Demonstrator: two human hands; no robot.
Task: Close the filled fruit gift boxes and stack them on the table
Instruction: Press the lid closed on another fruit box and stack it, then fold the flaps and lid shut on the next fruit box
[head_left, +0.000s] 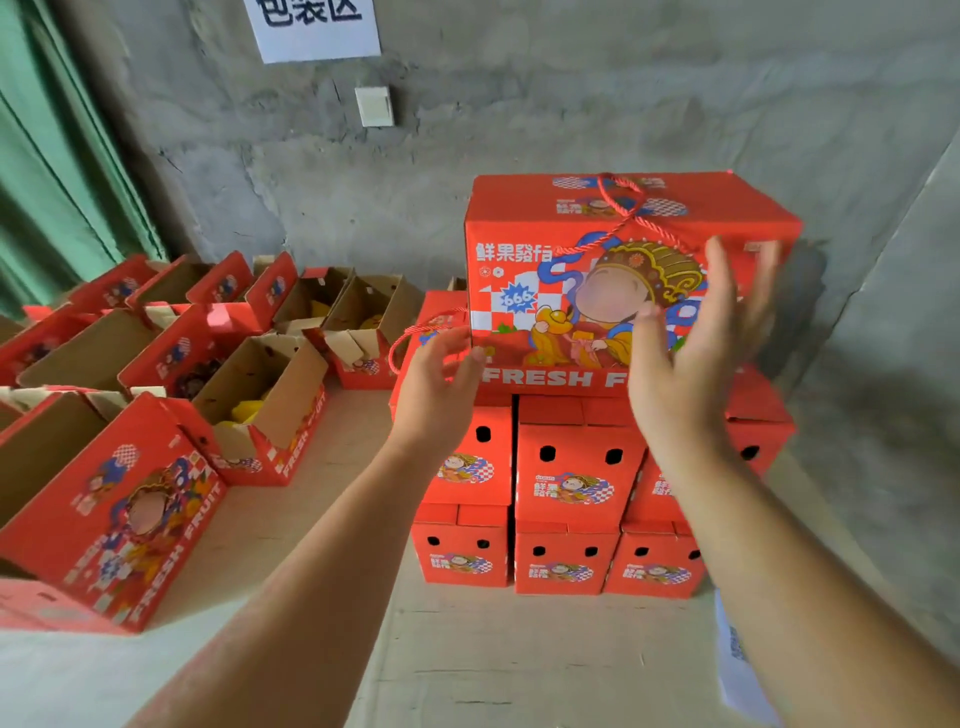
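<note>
Both your left hand (439, 382) and right hand (696, 358) are hovering spread, holding nothing, beside the closed top box (623, 270) at 1 o'clock on the stack (571, 493); open boxes (270, 395) at 9 o'clock are waiting.

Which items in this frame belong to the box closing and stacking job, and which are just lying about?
Part of the job:
- closed top box on the stack
- stacked closed boxes beneath it
- open boxes with fruit, waiting on the left
- left hand and right hand, both open by the top box
- table

Lying about:
- wall sign
- wall switch
- green curtain
- paper sheet at the table's right edge
</note>
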